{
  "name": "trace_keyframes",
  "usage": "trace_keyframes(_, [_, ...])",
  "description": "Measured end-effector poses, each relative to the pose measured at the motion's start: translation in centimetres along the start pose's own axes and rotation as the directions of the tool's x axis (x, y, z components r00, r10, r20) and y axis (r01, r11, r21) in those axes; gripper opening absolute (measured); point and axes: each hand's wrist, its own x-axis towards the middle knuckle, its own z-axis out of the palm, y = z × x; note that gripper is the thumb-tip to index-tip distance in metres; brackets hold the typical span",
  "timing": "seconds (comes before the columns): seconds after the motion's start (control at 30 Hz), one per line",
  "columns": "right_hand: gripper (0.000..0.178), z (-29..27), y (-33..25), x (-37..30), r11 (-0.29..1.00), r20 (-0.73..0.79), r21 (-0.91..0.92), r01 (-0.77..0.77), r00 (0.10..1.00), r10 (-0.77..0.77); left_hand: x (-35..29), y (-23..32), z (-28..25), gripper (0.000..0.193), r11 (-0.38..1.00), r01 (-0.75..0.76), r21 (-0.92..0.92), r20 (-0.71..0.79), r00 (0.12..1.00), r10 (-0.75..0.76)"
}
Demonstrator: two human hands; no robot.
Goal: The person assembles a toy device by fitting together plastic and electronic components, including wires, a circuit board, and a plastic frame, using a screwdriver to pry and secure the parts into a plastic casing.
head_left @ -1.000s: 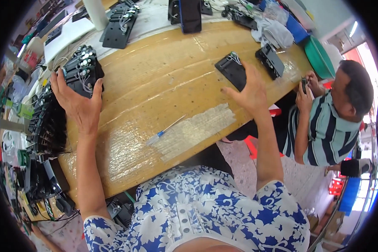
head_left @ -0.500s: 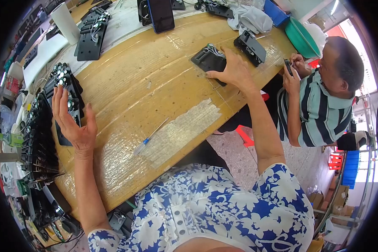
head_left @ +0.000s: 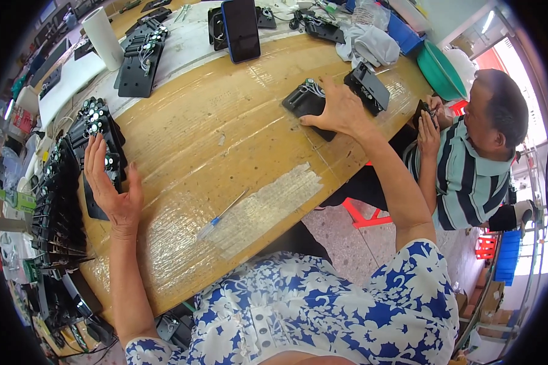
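Observation:
My right hand [head_left: 341, 111] is at the far right of the table, thumb and fingers spread wide over a black panel [head_left: 303, 102] with white wires on its top end. The thumb lies across the panel, and part of the panel is hidden under the hand. Just right of it stands a second black assembly [head_left: 367, 88], tilted. My left hand [head_left: 117, 191] is held up at the table's left side, open with fingers extended. It is beside a row of black panels [head_left: 97, 125] carrying small round silver parts and holds nothing.
A blue-handled screwdriver [head_left: 215, 221] lies by a taped strip [head_left: 274, 210] near the front edge. At the back stand a phone [head_left: 242, 30], a white roll [head_left: 102, 39] and more black panels [head_left: 141, 70]. A green basin [head_left: 439, 70] and a seated co-worker [head_left: 463, 158] are at right.
The whole view has shifted slightly. Both my hands keep nearly the same places and poses. The co-worker's hands have moved closer together around a small black part.

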Motion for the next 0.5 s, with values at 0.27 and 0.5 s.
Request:
trace_keyframes(0.27, [0.104, -1.8, 5.6, 7.4, 0.951, -0.180, 0.309, 0.007, 0.982, 0.051, 0.3, 0.0, 0.2, 0.066, 1.000, 0.025, 0.000, 0.018, 1.000, -0.025])
trace_keyframes(0.5, [0.099, -1.6, 5.7, 9.9, 0.776, -0.228, 0.623, 0.104, 0.972, 0.053, 0.4, 1.4, 0.5, 0.053, 0.998, -0.068, 0.013, 0.052, 0.996, 0.068])
